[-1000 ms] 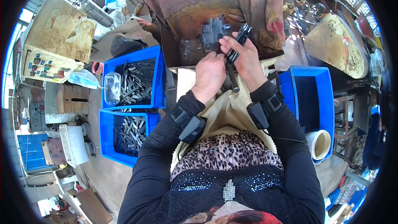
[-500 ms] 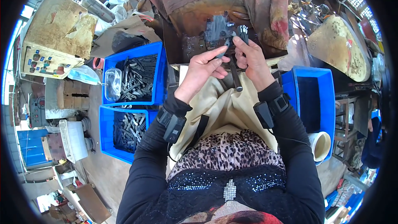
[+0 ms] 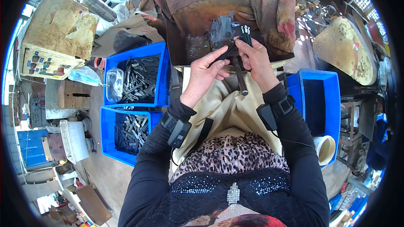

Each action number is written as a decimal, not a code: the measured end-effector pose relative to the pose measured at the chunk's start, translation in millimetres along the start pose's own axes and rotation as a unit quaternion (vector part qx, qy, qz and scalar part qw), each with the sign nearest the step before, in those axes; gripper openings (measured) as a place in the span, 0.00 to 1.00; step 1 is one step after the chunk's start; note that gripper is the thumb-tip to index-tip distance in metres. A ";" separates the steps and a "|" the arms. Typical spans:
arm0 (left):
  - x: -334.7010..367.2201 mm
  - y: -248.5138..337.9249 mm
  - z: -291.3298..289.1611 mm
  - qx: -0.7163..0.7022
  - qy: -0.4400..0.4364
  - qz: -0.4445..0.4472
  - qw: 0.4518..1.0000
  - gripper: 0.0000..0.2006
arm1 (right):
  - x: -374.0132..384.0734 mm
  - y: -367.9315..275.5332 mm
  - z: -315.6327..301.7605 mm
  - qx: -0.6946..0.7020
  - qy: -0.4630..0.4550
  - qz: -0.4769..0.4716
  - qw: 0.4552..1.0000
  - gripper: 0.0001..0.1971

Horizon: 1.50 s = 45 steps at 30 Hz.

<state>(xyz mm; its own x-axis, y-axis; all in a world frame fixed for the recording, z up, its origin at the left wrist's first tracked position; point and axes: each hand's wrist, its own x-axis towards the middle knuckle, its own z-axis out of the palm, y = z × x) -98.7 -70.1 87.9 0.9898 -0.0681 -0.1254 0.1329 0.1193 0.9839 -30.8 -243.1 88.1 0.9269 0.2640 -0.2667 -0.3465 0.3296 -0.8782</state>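
My left hand (image 3: 204, 72) is closed, its thumb and fingers pinching dark narrow metal strips (image 3: 222, 56); how many is unclear. Close by on the right, my right hand (image 3: 257, 59) grips a small upright bundle of dark strips (image 3: 245, 36) with bright ends on top. The fingertips of both hands nearly meet, and the left-hand strips reach toward the right fingers. Beyond the hands is a wet metal fixture (image 3: 223, 33) with liquid splashing over it, inside a brown-stained machine housing (image 3: 198, 14). A dark bar handle (image 3: 241, 80) juts toward me beneath the hands.
Two blue crates (image 3: 161, 75) (image 3: 108, 132) of dark metal strips stand on the left, the farther one with a clear plastic box (image 3: 114, 85) at its edge. On the right is another blue crate (image 3: 332, 113) with a cream tube (image 3: 325, 149). Reddish cloth (image 3: 273, 12) drapes the machine.
The left hand has shifted slightly, and the strips in it now look darker and lie closer to the right fingers. The right hand keeps its bundle almost in place.
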 end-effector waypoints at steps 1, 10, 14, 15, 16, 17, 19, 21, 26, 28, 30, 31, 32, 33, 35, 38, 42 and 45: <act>-0.1 -1.4 0.9 0.000 0.000 0.000 1.000 0.21 | 0.8 1.1 0.8 -0.012 0.014 -0.009 1.000 0.06; 10.9 -6.1 -9.5 -0.027 0.016 -0.027 0.999 0.17 | 5.1 -6.3 1.7 0.000 0.000 -0.038 0.999 0.06; 41.8 -13.1 -32.9 0.061 0.019 0.011 0.998 0.12 | 5.5 -10.4 -4.9 -0.136 0.005 -0.072 0.988 0.07; 56.0 -18.1 -41.4 0.108 0.079 0.073 0.988 0.11 | 2.3 -9.3 -10.8 -0.198 -0.013 -0.108 0.974 0.09; 69.6 -25.4 -55.5 0.109 0.083 0.074 0.988 0.11 | -1.9 -6.8 -14.4 -0.256 -0.036 -0.142 0.955 0.12; 84.3 -33.4 -69.8 0.223 0.107 0.116 0.962 0.10 | -7.3 -5.0 -17.0 -0.314 -0.058 -0.177 0.931 0.14; 109.9 -49.8 -80.6 0.329 0.128 0.153 0.923 0.09 | -32.9 -8.1 -22.6 -0.324 -0.083 -0.096 0.937 0.17; 127.6 -62.5 -81.0 0.475 0.099 0.208 0.849 0.11 | -56.3 -6.3 -28.0 -0.331 -0.106 -0.014 0.938 0.20; 147.8 -89.0 -77.4 0.488 0.013 0.205 0.848 0.14 | -91.8 7.2 -31.8 -0.263 -0.140 0.024 0.954 0.19; 151.4 -91.7 -77.7 0.484 -0.011 0.188 0.855 0.15 | -98.4 15.3 -28.6 -0.275 -0.149 -0.010 0.950 0.18; 153.2 -89.1 -78.6 0.478 -0.053 0.154 0.863 0.16 | -98.8 19.4 -29.0 -0.318 -0.140 -0.054 0.936 0.18; 154.2 -88.0 -78.6 0.478 -0.053 0.154 0.863 0.16 | -98.5 21.1 -29.2 -0.360 -0.132 -0.098 0.918 0.17; 155.2 -86.7 -78.7 0.478 -0.056 0.157 0.863 0.17 | -98.0 21.8 -29.0 -0.401 -0.123 -0.141 0.897 0.17; 156.3 -85.4 -78.6 0.477 -0.059 0.161 0.862 0.17 | -97.6 21.8 -28.7 -0.400 -0.123 -0.142 0.897 0.17; 158.0 -84.7 -79.4 0.476 -0.063 0.164 0.862 0.18 | -97.0 21.9 -27.8 -0.451 -0.114 -0.159 0.871 0.16; 161.1 -83.6 -79.7 0.543 -0.095 0.227 0.803 0.19 | -96.4 22.8 -24.9 -0.488 -0.105 -0.186 0.846 0.15; 160.0 -79.8 -75.4 0.568 -0.129 0.231 0.779 0.20 | -97.8 25.2 -22.2 -0.527 -0.089 -0.228 0.814 0.15; 152.6 -73.0 -82.1 0.574 -0.130 0.226 0.776 0.19 | -100.5 28.4 -20.9 -0.554 -0.081 -0.245 0.792 0.17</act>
<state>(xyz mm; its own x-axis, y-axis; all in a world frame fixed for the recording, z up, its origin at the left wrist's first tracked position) 46.9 -7.8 -13.6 0.8573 -0.4928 0.1488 -0.5078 -0.7618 0.4022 -130.8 -279.2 81.6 0.8488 0.4934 0.1899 0.4715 -0.5442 -0.6939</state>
